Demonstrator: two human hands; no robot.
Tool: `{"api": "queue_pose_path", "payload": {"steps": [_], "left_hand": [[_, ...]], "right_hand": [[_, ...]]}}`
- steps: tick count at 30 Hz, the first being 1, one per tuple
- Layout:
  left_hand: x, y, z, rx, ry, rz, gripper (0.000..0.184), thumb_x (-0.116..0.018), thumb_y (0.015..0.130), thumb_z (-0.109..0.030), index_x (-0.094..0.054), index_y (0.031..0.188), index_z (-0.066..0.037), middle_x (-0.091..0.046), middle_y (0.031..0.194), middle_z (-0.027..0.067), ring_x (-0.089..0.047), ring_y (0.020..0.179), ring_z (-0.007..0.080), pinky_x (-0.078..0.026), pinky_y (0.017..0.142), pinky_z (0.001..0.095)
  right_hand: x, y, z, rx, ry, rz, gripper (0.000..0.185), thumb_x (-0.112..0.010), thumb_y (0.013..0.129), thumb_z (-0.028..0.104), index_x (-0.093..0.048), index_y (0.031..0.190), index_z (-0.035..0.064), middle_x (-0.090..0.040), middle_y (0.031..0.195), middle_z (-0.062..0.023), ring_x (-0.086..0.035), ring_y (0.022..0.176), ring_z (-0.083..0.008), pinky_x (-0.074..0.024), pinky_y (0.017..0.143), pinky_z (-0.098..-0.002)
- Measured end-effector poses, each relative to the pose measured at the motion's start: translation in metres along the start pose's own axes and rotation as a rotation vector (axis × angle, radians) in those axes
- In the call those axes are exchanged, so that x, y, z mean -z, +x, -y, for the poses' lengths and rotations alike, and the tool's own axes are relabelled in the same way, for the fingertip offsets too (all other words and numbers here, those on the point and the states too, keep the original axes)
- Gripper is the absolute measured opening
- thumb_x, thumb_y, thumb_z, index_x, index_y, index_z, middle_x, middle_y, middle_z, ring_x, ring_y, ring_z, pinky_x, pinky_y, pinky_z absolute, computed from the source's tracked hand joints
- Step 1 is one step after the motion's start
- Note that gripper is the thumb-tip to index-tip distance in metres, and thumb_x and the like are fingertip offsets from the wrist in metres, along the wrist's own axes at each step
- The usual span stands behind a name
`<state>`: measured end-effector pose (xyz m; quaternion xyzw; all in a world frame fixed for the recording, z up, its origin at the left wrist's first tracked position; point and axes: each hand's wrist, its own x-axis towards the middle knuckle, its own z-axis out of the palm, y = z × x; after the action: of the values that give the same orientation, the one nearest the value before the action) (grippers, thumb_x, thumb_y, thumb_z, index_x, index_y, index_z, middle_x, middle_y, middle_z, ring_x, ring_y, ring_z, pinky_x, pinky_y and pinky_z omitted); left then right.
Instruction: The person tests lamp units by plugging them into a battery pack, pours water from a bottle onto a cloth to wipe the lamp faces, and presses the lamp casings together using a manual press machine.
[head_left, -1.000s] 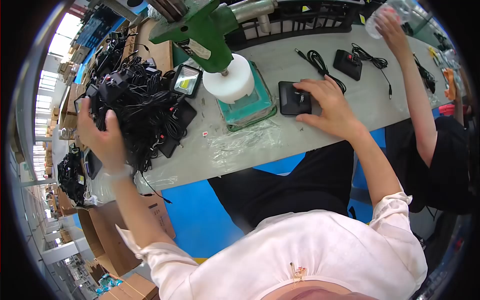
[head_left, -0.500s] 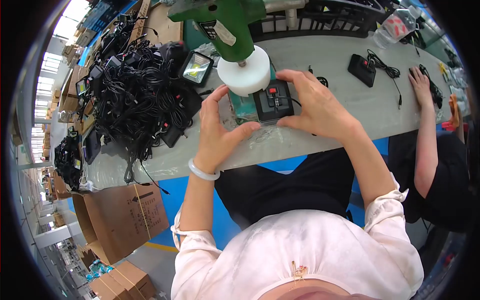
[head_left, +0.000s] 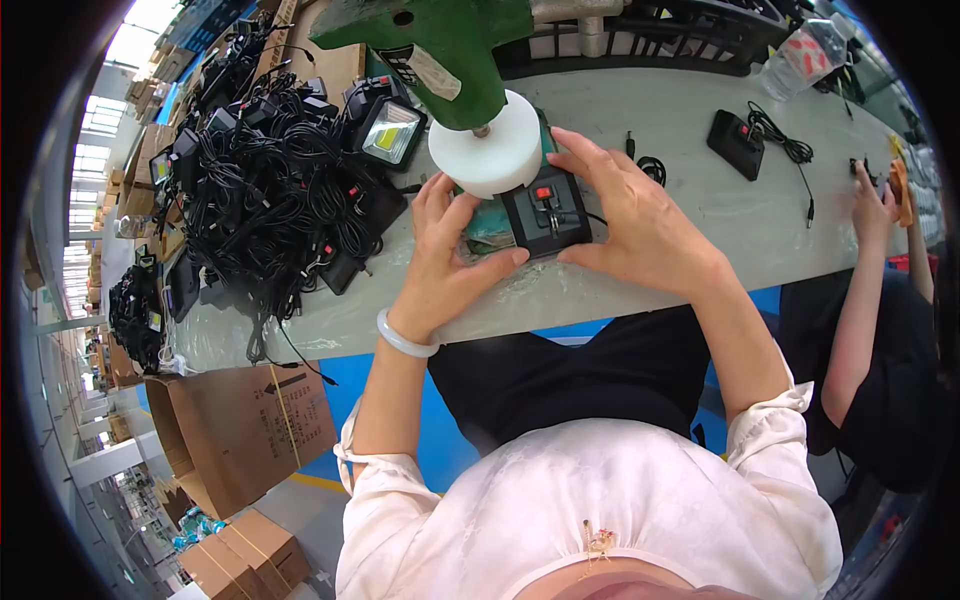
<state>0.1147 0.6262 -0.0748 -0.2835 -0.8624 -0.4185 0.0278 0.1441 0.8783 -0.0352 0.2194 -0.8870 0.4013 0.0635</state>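
Observation:
A black square device (head_left: 545, 213) with a red switch and a cable rests on the teal pad (head_left: 489, 226), partly beneath the white round head (head_left: 486, 146) of the green press (head_left: 440, 65). My right hand (head_left: 640, 215) curves round its right side, thumb near the lower right corner and fingers at the top right, holding it. On the other side my left hand (head_left: 440, 250) has its thumb tip at the lower left edge of the device. The left fingers are bent beside the white head, apart from the thumb.
A heap of black cabled devices (head_left: 285, 190) lies at the left, with a glass-fronted lamp (head_left: 389, 133) beside it. Another device (head_left: 736, 144) sits at the right. A co-worker's hands (head_left: 874, 208) are at the far right, near a plastic bottle (head_left: 803, 60). Cardboard boxes (head_left: 240, 430) stand below left.
My left hand has come from the heap to the press. My right hand has moved the device left onto the teal pad. The co-worker's hand has left the bottle.

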Motion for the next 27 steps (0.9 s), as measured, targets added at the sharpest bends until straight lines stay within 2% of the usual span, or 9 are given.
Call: {"api": "queue_pose_path", "payload": {"steps": [3, 6, 9, 12, 15, 18, 21, 24, 27], "left_hand": [[0.000, -0.004, -0.004, -0.042, 0.060, -0.019, 0.078, -0.092, 0.064, -0.031, -0.061, 0.129, -0.003, -0.046, 0.146, 0.0189, -0.034, 0.140, 0.0424, -0.029, 0.114, 0.0518], [-0.001, -0.006, -0.010, -0.076, 0.127, -0.022, 0.076, -0.091, 0.064, -0.028, -0.061, 0.129, -0.003, -0.051, 0.143, 0.0176, -0.036, 0.139, 0.0418, -0.028, 0.114, 0.0514], [0.004, -0.007, -0.018, -0.093, 0.123, -0.013, 0.075, -0.091, 0.063, -0.029, -0.062, 0.128, -0.003, -0.053, 0.142, 0.0172, -0.037, 0.140, 0.0410, -0.027, 0.114, 0.0517], [0.011, -0.011, -0.015, -0.082, 0.180, -0.036, 0.075, -0.090, 0.062, -0.030, -0.063, 0.127, -0.002, -0.052, 0.144, 0.0180, -0.036, 0.141, 0.0406, -0.027, 0.115, 0.0521], [0.015, 0.001, -0.002, -0.046, 0.223, -0.080, 0.074, -0.089, 0.063, -0.029, -0.064, 0.126, -0.001, -0.050, 0.147, 0.0189, -0.035, 0.142, 0.0408, -0.027, 0.115, 0.0522], [0.023, 0.003, 0.005, -0.038, 0.184, -0.034, 0.073, -0.088, 0.065, -0.028, -0.063, 0.128, -0.002, -0.050, 0.147, 0.0195, -0.035, 0.142, 0.0409, -0.027, 0.115, 0.0521], [0.021, 0.003, 0.010, -0.039, 0.165, -0.031, 0.072, -0.086, 0.068, -0.028, -0.062, 0.130, -0.003, -0.050, 0.147, 0.0199, -0.036, 0.141, 0.0406, -0.028, 0.115, 0.0509], [0.014, 0.011, 0.015, -0.023, 0.154, -0.080, 0.068, -0.083, 0.072, -0.026, -0.060, 0.132, -0.003, -0.050, 0.147, 0.0201, -0.037, 0.139, 0.0403, -0.028, 0.115, 0.0495], [0.008, 0.022, 0.020, -0.010, 0.164, -0.117, 0.064, -0.080, 0.075, -0.025, -0.060, 0.133, -0.004, -0.051, 0.146, 0.0201, -0.038, 0.139, 0.0399, -0.028, 0.115, 0.0489]], "right_hand": [[-0.003, -0.008, -0.001, -0.023, 0.033, 0.000, 0.110, -0.087, 0.064, 0.004, -0.028, 0.157, 0.0122, -0.060, 0.137, -0.0153, -0.053, 0.131, -0.0344, -0.0444, 0.109, -0.0435], [-0.003, -0.014, 0.004, -0.020, 0.026, 0.015, 0.112, -0.087, 0.063, 0.002, -0.026, 0.157, 0.0114, -0.059, 0.139, -0.0161, -0.052, 0.130, -0.0346, -0.0443, 0.109, -0.0433], [-0.003, -0.018, 0.006, 0.024, 0.045, 0.012, 0.109, -0.084, 0.066, 0.003, -0.023, 0.156, 0.0042, -0.063, 0.127, -0.0196, -0.056, 0.121, -0.0389, -0.0496, 0.101, -0.0445], [-0.017, -0.015, 0.003, -0.053, 0.213, -0.038, 0.120, -0.088, 0.063, 0.004, -0.018, 0.160, 0.0111, -0.057, 0.143, -0.0169, -0.049, 0.135, -0.0362, -0.0416, 0.113, -0.0437], [-0.032, 0.001, -0.001, 0.055, 0.074, -0.185, 0.116, -0.088, 0.065, 0.007, -0.019, 0.159, 0.0032, -0.061, 0.129, -0.0221, -0.055, 0.123, -0.0385, -0.0479, 0.103, -0.0456], [-0.033, 0.008, -0.008, 0.067, 0.047, -0.136, 0.117, -0.090, 0.065, 0.011, -0.019, 0.158, 0.0026, -0.060, 0.130, -0.0236, -0.053, 0.125, -0.0387, -0.0462, 0.105, -0.0453], [-0.030, 0.019, -0.017, 0.018, 0.148, -0.043, 0.117, -0.092, 0.065, 0.016, -0.021, 0.158, 0.0017, -0.059, 0.130, -0.0240, -0.053, 0.125, -0.0392, -0.0454, 0.106, -0.0443], [-0.031, 0.032, -0.025, 0.039, 0.070, -0.073, 0.110, -0.090, 0.069, 0.019, -0.025, 0.156, 0.0015, -0.059, 0.130, -0.0211, -0.054, 0.124, -0.0379, -0.0450, 0.106, -0.0439], [-0.039, 0.039, -0.032, 0.076, 0.133, -0.214, 0.097, -0.088, 0.072, 0.019, -0.034, 0.151, 0.0021, -0.060, 0.132, -0.0189, -0.055, 0.123, -0.0373, -0.0440, 0.106, -0.0452]]}}
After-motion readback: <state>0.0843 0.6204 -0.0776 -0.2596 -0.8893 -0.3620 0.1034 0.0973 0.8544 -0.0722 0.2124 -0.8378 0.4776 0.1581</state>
